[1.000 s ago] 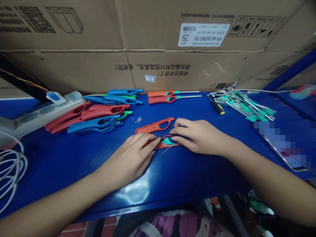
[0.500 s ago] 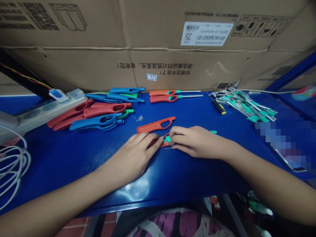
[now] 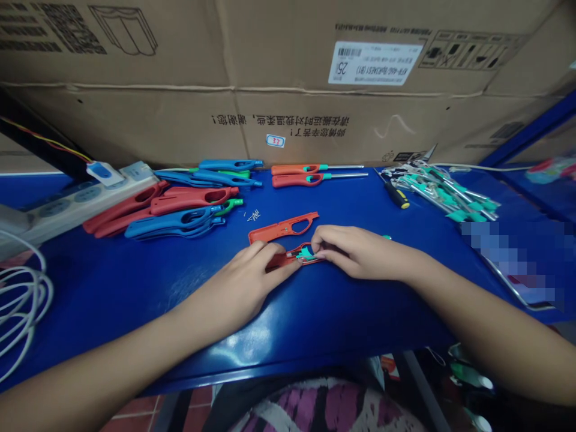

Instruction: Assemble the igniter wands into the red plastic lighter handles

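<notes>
Gripping orange shell [image 3: 279, 261] at centre with left hand [image 3: 245, 276], between thumb and fingers. At its right end, right hand [image 3: 355, 252], fingers curled; cannot tell whether pinching. Inside, teal part [image 3: 306, 254].

Carton [image 3: 171, 129] behind the desk's [image 3: 342, 321] far edge: print inverted. White label [image 3: 375, 63]: barcode, number "25", and a model code that appears to read "KFR-46G/BpR3AES1 (B1)", though the small type is too soft to confirm. Below it, printed Chinese text [image 3: 279, 122]: "师傅您辛苦了!请在搬运时对我温柔些,谢谢您!" Blue-edged sticker [image 3: 275, 141] under this text: two red digits, first "3", second unclear. Upper left of carton: QR code [image 3: 72, 27], adjoining lines illegible. Upper right: boxed pictogram panel [image 3: 468, 51], caption illegible.
</notes>
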`<move>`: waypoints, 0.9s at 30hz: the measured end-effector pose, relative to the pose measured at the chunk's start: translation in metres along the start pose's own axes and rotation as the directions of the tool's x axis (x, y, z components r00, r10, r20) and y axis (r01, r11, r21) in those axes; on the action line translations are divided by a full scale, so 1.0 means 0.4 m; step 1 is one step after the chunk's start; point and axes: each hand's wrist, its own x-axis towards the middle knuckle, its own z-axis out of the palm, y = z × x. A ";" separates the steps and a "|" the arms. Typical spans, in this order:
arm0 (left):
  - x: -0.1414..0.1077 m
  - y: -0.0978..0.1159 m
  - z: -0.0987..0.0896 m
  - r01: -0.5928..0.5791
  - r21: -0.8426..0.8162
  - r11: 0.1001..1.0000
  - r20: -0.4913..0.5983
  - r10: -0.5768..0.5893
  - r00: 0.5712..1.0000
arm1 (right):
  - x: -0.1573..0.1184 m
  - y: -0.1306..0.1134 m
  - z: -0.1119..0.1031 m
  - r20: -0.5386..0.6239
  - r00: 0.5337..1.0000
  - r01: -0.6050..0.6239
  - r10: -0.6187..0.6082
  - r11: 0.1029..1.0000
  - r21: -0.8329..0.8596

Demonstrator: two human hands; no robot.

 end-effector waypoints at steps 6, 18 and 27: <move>0.006 0.008 -0.007 -0.005 0.026 1.000 0.025 0.004 1.000 | -0.001 -0.007 0.001 0.015 0.999 0.033 -0.033 0.999 -0.010; 0.002 -0.003 -0.003 0.010 0.025 1.000 0.005 -0.010 1.000 | -0.001 -0.005 0.002 -0.091 0.989 0.114 -0.116 0.993 -0.028; -0.004 -0.009 -0.036 0.008 -0.061 0.998 -0.083 -0.014 0.996 | -0.063 0.177 -0.147 -0.546 0.821 -0.437 0.168 0.800 -0.410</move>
